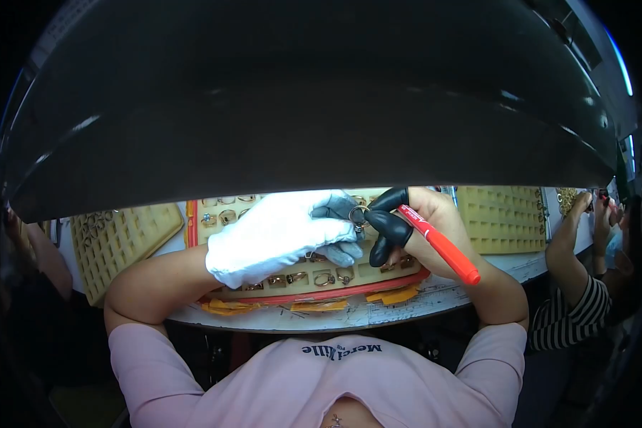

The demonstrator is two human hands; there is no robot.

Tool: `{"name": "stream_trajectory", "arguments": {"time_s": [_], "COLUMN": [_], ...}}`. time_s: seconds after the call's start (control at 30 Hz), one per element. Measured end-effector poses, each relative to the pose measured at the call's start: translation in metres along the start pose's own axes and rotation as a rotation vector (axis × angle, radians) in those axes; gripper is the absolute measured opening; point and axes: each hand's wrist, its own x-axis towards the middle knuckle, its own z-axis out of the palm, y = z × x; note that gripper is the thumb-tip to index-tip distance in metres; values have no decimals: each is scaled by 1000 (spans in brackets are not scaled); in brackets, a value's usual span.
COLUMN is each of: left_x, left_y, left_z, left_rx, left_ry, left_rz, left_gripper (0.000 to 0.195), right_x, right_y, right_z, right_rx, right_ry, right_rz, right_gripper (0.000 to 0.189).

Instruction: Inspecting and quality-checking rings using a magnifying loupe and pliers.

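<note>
My left hand (283, 232), in a white glove with grey fingertips, and my right hand (406, 227), with black finger cots, meet at a gold-coloured ring (359, 215). The ring is pinched between the fingertips of both hands. A red marker pen (443, 247) also rests in my right hand, between thumb and forefinger, its red end pointing down towards me. Under both hands lies a cream slotted ring tray (294, 289) in a red frame, holding rings such as this one (324, 279) upright in its slots.
A yellow slotted foam tray (500, 219) lies at the right, another (123, 246) with several rings at the left. Orange tape pieces (320, 306) line the white table's edge (278, 321). A dark cover (321, 123) hangs over the far side. Co-workers' arms (569, 251) show at the right and at the left.
</note>
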Motion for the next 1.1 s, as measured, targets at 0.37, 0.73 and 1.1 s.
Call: {"name": "stream_trajectory", "arguments": {"time_s": [0.37, 0.73, 1.1], "left_x": [2, -1, 1], "left_y": [-8, -5, 2], "left_z": [-7, -5, -2], "left_rx": [156, 9, 64], "left_ry": [-2, 14, 46], "left_rz": [37, -26, -75], "left_gripper": [36, 38, 28], "right_x": [4, 2, 1], "right_y": [2, -1, 3], "right_z": [-7, -5, -2], "right_rx": [90, 77, 8], "right_ry": [-25, -12, -32], "right_rz": [65, 55, -1], "right_gripper": [13, 12, 18]}}
